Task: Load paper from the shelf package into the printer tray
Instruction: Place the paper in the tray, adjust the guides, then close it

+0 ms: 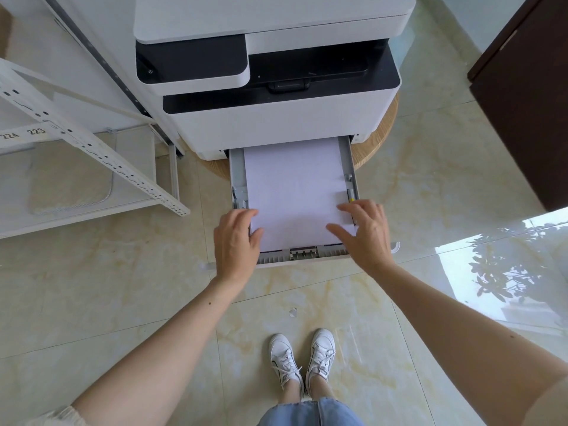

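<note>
two white lace-up sneakers [302,359] stand at the bottom centre on glossy cream marble-look tiles, with one small paper scrap [293,312] lying just above them. two bare hands reach up from the lower corners: the left hand [236,241] rests with loose fingers on the near left edge of the white paper stack [295,186], and the right hand [365,233] lies flat, fingers spread, on its near right corner; neither is gripping anything. the stack sits flat in the one grey plastic tray [238,170], pulled out at mid-frame. above it, one boxy white-and-black printer [270,87] sits on a round wooden stand [373,146]. one white perforated metal shelf [92,149] fills the upper left.
</note>
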The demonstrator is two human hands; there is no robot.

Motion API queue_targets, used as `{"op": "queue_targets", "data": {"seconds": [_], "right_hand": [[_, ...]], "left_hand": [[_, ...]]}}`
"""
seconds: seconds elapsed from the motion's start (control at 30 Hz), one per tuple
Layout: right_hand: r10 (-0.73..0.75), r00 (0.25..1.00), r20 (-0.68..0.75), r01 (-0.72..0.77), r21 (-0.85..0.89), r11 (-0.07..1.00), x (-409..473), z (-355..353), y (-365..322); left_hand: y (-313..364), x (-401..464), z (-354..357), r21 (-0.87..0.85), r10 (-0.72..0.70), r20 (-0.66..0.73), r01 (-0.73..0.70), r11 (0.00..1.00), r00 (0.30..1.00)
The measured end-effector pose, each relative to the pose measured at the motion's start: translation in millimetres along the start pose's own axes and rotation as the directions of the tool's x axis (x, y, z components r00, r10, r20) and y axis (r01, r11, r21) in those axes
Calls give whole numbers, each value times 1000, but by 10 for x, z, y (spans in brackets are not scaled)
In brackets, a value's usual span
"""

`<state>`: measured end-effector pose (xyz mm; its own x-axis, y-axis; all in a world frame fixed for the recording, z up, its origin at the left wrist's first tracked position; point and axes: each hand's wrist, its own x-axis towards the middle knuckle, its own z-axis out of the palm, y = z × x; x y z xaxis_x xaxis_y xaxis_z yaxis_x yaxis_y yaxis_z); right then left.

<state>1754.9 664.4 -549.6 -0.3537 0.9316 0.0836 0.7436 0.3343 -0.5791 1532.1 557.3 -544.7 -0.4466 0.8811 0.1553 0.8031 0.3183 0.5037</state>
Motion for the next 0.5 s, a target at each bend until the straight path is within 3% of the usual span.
{"op": "queue_targets", "data": {"seconds": [0.1, 0.27, 0.37, 0.5], "right_hand": [[109, 993, -45, -111, -54, 992, 81, -17, 73], [290, 956, 37, -292, 66, 954, 92, 28, 117], [318, 947, 46, -321, 105, 941, 70, 69, 131], [318, 948, 28, -319, 130, 939, 67, 109, 141]], "left_hand": [[-72, 65, 25, -20, -133, -67, 132, 991, 989], [-139, 108, 88, -192, -243, 17, 242, 951, 970], [-133, 109, 130, -223, -352, 63, 357, 907, 934], [-154, 118, 188, -271, -366, 59, 368, 890, 929]]}}
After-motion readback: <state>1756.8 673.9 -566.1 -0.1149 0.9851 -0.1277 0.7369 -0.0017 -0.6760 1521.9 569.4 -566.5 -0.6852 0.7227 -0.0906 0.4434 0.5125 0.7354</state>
